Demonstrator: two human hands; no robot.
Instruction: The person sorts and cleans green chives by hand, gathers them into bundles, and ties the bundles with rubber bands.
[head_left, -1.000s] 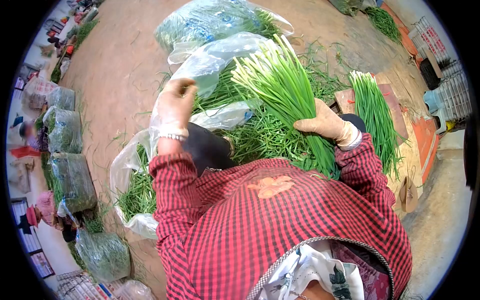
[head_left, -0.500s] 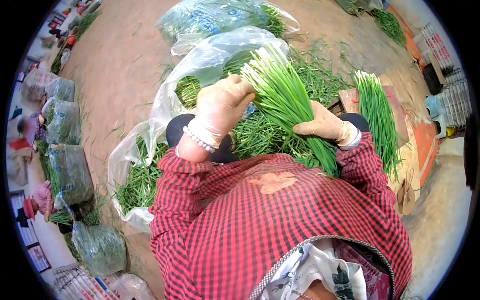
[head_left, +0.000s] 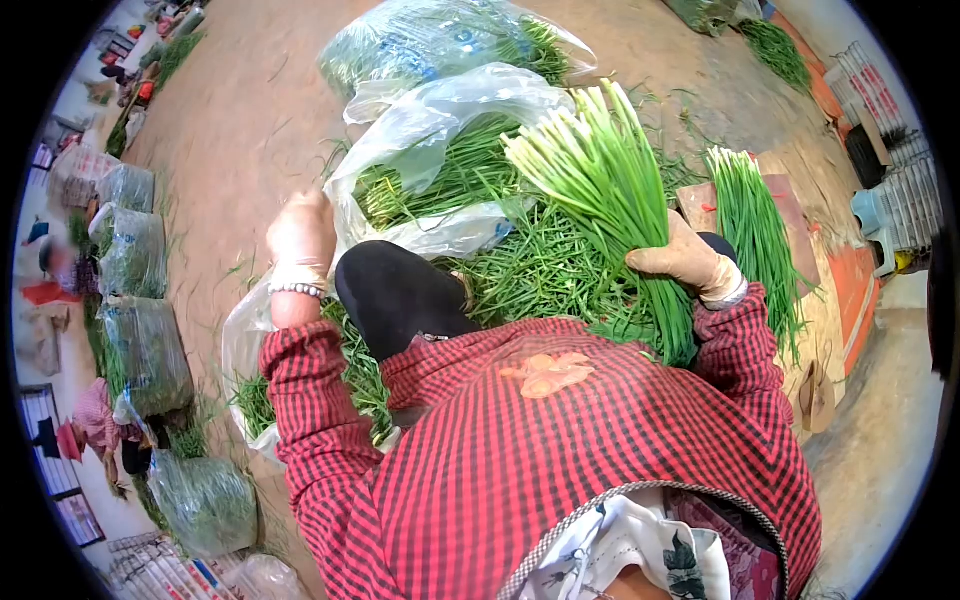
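Chive bunch (head_left: 605, 175), one, in right of two hands (head_left: 682, 258), one left-wrist bracelet (head_left: 296, 289)

This looks like a produce-sorting workroom or packing shed: a bare brown floor (head_left: 220, 130) littered with green stalks (head_left: 680, 168), bulging clear plastic bags (head_left: 145, 350) of greens lined up along the left (another person (head_left: 95, 412) in a pinkish top is beside them), loose greens (head_left: 550, 268) heaped in front

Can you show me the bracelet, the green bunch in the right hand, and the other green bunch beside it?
Bracelet (head_left: 297, 291): head view, on its white beads.
Green bunch (head_left: 610, 185): head view, mid-stalks.
Other green bunch (head_left: 750, 235): head view, on its green stalks.
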